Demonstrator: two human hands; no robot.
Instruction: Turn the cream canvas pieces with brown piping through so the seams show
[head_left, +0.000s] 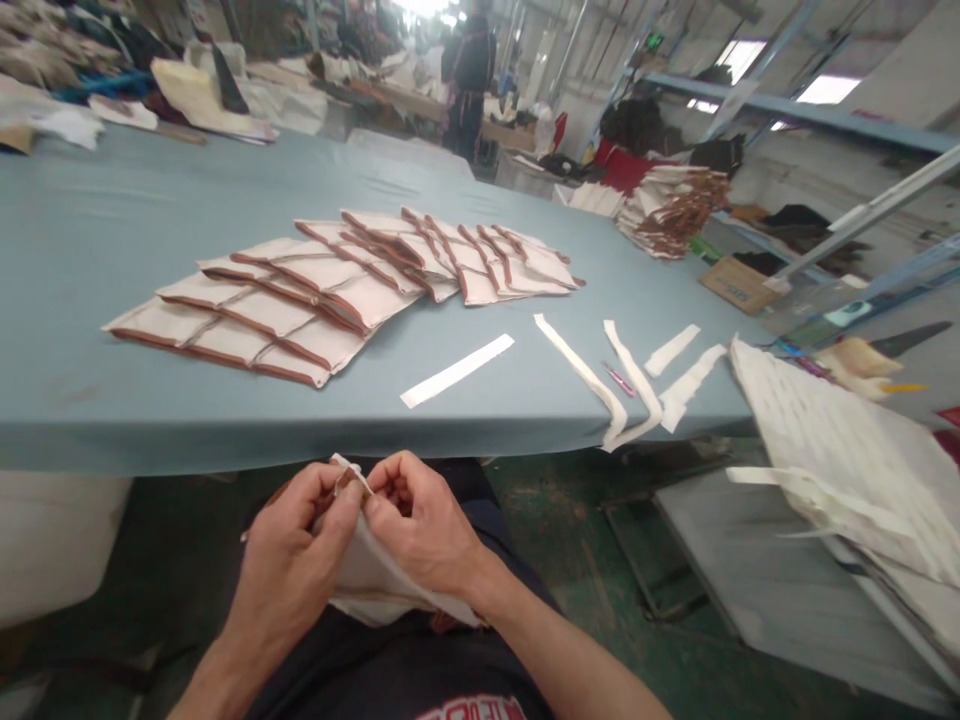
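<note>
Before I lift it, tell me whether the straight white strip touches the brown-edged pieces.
Apart. The head view shows bare blue-grey tablecloth between the straight white strip and the brown-edged pieces.

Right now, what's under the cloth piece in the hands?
Dark clothing shows along the near edge of the cloth piece; whatever lies directly beneath is hidden by it.

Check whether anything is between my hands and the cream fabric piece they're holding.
Nothing visible is: your left hand and right hand both pinch the cream fabric piece directly, near its far end. The loose white strip lies beyond them on the table, out of the way.
</note>
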